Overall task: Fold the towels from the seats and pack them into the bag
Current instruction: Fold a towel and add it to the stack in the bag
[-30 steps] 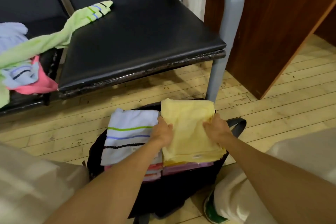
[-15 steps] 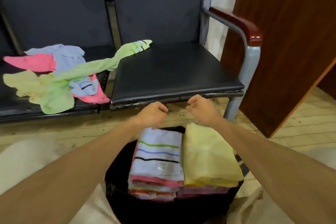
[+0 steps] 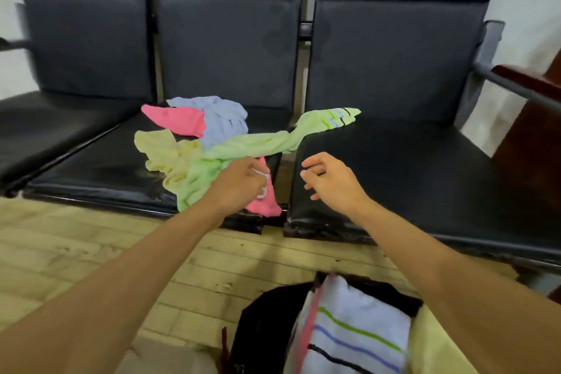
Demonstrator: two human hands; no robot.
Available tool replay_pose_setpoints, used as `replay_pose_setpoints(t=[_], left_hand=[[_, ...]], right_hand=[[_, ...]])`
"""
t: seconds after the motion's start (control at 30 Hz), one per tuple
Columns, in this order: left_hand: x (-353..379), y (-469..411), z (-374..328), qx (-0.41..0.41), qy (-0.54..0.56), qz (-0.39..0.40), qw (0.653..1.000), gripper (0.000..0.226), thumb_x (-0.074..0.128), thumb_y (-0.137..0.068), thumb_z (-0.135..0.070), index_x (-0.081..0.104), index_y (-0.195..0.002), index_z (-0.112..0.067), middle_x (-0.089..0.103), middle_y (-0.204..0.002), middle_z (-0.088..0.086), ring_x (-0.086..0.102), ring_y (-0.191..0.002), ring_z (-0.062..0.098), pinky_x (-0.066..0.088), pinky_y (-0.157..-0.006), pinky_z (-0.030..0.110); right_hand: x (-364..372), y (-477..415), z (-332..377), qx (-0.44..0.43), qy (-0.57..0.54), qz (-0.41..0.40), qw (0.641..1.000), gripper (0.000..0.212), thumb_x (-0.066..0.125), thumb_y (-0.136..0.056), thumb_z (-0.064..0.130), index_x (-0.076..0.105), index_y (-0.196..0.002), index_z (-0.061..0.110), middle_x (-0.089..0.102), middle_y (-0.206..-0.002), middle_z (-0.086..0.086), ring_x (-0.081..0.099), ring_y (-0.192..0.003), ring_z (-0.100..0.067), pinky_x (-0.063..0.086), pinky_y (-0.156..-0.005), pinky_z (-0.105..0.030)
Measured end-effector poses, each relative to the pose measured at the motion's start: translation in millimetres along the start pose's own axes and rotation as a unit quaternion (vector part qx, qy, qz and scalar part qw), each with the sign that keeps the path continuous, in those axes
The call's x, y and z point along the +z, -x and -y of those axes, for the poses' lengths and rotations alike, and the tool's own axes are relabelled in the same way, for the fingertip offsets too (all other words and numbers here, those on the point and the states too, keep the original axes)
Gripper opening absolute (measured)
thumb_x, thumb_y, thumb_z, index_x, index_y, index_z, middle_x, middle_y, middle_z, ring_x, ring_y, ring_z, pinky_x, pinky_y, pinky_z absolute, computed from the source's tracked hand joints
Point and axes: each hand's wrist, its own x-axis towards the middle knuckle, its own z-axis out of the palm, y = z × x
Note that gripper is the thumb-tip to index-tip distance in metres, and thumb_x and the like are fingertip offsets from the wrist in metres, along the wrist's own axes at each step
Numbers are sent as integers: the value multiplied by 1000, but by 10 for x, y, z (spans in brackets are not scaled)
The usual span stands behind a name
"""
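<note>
Two hands over the seats | left hand [image 3: 243, 184] curled, fingers on loose pink towel [image 3: 264, 200] at middle black padded seat [image 3: 100, 167] front edge | right hand [image 3: 329, 181] loosely curled, empty, above right seat | folded striped white towel [image 3: 358, 331] in black bag [image 3: 267, 325] below

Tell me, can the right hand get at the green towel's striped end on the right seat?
Probably yes: the right hand hovers open over that seat, and nothing lies between it and the striped end.

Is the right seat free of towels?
No: one end of the green towel lies across the gap onto the right seat.
</note>
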Motion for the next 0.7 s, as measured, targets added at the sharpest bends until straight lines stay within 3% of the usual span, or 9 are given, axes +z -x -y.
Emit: replay_pose_setpoints(t=[0.1,0.17,0.27,0.33,0.4,0.5,0.57,0.63,0.7], left_hand=[[-189,-15,70,3,5,-51,999,18,51,-88,-6,61,-100,-15,66,-90,6,64,-81,18,45,-63,20],[-304,-23,139,-4,4,-95,995,18,49,-89,-8,59,-101,-17,65,-91,3,63,-86,20,43,-65,20],[-417,-39,217,2,-19,-125,992,20,47,-92,-10,55,-109,-17,58,-85,-4,52,-68,10,38,-53,19],[-474,-51,264,4,-23,-132,991,22,47,-93,-11,54,-113,-15,57,-85,-4,49,-65,9,36,-54,22],[-517,-49,316,-10,-23,-140,990,23,47,-93,-12,54,-115,-15,56,-87,-3,49,-66,10,37,-56,23],[-547,-46,355,-23,-25,-145,989,23,47,-94,-13,52,-116,-16,55,-87,-6,50,-69,9,38,-57,23],[-546,-45,342,-25,-25,-145,989,23,48,-94,-13,52,-116,-17,53,-86,-8,50,-70,8,38,-57,22],[-539,-51,321,-22,-26,-145,989,22,48,-94,-13,52,-116,-17,52,-85,-9,50,-70,7,37,-56,23],[-533,-55,305,-22,-27,-148,988,23,47,-94,-12,52,-115,-16,51,-85,-10,50,-71,8,36,-56,23]], right_hand=[[301,-290,35,-14,1,4,1000,17,60,-93,19,63,-109,15,67,-99,-2,64,-94,-20,55,-84,-37],[481,-473,76,-34,13,11,999,17,58,-93,15,66,-108,14,64,-94,5,61,-90,-16,52,-78,-27],[685,-707,189,-53,37,8,998,23,53,-94,11,66,-113,12,61,-95,5,54,-88,-9,37,-70,-14],[802,-890,233,-52,47,21,997,29,49,-95,9,61,-121,15,60,-94,0,53,-85,-13,35,-66,-18],[929,-1084,218,-41,65,52,996,45,45,-93,2,51,-135,17,60,-107,-5,48,-92,-15,36,-62,-18],[1089,-1275,187,-17,124,100,987,60,45,-95,5,31,-150,21,42,-149,-9,47,-115,-21,45,-84,-23],[1130,-1332,205,8,148,104,983,56,42,-96,8,32,-150,17,39,-150,-12,49,-119,-25,46,-89,-31],[1128,-1336,244,30,175,93,980,48,40,-94,5,44,-142,6,48,-142,-18,55,-116,-34,47,-95,-41],[1104,-1313,277,27,174,58,983,45,41,-89,1,54,-131,4,57,-130,-20,58,-109,-38,49,-92,-43]])
